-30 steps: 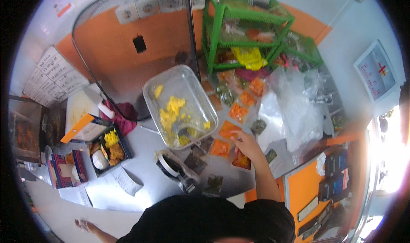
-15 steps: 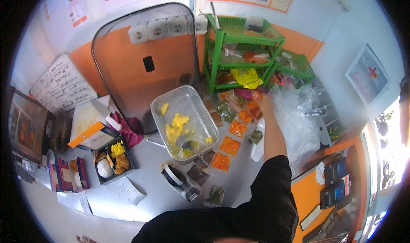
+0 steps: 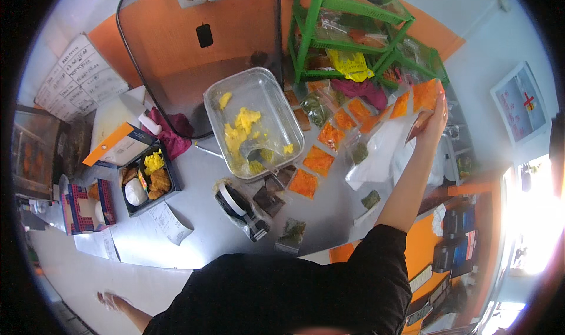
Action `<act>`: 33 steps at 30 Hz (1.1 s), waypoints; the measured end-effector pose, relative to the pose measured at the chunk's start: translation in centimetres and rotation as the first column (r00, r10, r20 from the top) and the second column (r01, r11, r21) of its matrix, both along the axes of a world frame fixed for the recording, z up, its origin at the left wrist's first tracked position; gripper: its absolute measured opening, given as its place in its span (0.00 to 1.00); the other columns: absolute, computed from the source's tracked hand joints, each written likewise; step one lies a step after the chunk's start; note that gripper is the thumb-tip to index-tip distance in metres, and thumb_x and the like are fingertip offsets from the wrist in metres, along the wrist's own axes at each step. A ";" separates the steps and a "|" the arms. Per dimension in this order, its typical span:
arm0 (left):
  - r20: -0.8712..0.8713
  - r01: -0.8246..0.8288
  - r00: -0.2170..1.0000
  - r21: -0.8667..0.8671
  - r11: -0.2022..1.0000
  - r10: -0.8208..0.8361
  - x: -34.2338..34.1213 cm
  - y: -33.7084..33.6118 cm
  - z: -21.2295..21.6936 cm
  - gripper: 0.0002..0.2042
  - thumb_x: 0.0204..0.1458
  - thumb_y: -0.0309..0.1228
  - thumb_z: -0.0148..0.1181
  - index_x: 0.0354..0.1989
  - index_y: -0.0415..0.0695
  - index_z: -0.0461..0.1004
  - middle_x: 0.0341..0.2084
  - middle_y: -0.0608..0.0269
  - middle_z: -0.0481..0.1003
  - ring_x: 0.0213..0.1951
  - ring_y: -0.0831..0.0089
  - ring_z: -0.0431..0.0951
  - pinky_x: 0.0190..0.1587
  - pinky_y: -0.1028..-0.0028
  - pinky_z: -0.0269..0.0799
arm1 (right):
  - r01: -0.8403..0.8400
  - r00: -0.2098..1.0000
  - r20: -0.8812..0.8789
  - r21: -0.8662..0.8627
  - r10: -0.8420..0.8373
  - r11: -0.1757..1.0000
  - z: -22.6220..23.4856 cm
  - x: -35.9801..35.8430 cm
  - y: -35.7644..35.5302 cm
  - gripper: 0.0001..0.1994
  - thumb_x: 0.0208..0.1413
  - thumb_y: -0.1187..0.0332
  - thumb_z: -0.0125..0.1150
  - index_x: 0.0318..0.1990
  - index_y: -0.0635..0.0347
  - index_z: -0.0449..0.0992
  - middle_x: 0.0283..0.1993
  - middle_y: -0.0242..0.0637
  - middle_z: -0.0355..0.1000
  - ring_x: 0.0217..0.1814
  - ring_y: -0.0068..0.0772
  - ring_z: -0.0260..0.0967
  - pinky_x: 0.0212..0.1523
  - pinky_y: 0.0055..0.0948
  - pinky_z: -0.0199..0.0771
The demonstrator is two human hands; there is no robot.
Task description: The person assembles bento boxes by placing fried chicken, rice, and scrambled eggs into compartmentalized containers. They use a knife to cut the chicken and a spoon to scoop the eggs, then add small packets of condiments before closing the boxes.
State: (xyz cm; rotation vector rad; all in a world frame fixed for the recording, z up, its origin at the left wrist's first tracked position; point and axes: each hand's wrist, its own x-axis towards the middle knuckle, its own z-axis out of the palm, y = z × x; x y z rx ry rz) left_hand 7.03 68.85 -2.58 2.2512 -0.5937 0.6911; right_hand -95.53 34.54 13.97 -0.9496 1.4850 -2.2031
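My right hand [image 3: 434, 120] is closed on the end of a strip of clear sachets filled with orange shreds [image 3: 425, 95], raised at the right in front of the green rack. The rest of the strip trails down to the left onto the steel table, where more orange sachets [image 3: 318, 160] lie. A dark brownish packet [image 3: 416, 127] hangs by the same hand. White plastic bags [image 3: 382, 152] lie under my right forearm. Far from the table things, my left hand [image 3: 109, 301] hangs low at the lower left, in what looks like a clear glove, fingers loosely apart.
A clear tub [image 3: 276, 108] holds yellow food and a scoop. A black meal box [image 3: 166, 195] with rice and fried pieces stands left, near an open carton [image 3: 118, 147]. The green tiered rack [image 3: 347, 44] stands behind. A tape dispenser [image 3: 241, 211] and herb packets [image 3: 292, 234] lie in front.
My right hand has moved right and up, lifting part of the orange sachet strip off the table. My left hand has come into view at the lower left. The whole view has shifted.
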 end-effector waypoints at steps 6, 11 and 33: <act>-0.025 0.220 0.973 -0.196 0.956 -0.229 -1.2 -5.6 0.8 0.22 0.51 0.44 0.52 0.53 0.48 0.70 0.43 0.56 0.73 0.40 0.62 0.74 0.44 0.62 0.71 | 0.078 0.984 0.173 -0.177 -0.047 0.981 2.5 2.3 2.2 0.24 0.62 0.51 0.48 0.57 0.58 0.69 0.42 0.30 0.73 0.18 0.11 0.54 0.19 0.13 0.55; -0.174 0.122 0.973 -0.162 0.979 -0.150 -1.6 -8.2 1.6 0.22 0.55 0.45 0.49 0.54 0.47 0.67 0.45 0.51 0.71 0.42 0.60 0.74 0.43 0.63 0.72 | -0.187 0.973 0.107 -0.164 0.206 0.969 5.6 3.9 2.5 0.25 0.64 0.52 0.45 0.59 0.62 0.65 0.53 0.39 0.69 0.42 0.28 0.61 0.41 0.27 0.64; 0.065 0.488 0.869 -0.286 0.825 -0.491 2.1 -11.2 -0.8 0.15 0.53 0.33 0.52 0.48 0.41 0.71 0.46 0.55 0.71 0.49 0.64 0.71 0.51 0.68 0.67 | -0.418 0.497 -0.464 0.612 0.733 0.671 3.8 32.1 4.8 0.05 0.56 0.72 0.58 0.36 0.64 0.74 0.21 0.23 0.64 0.24 0.15 0.60 0.26 0.22 0.61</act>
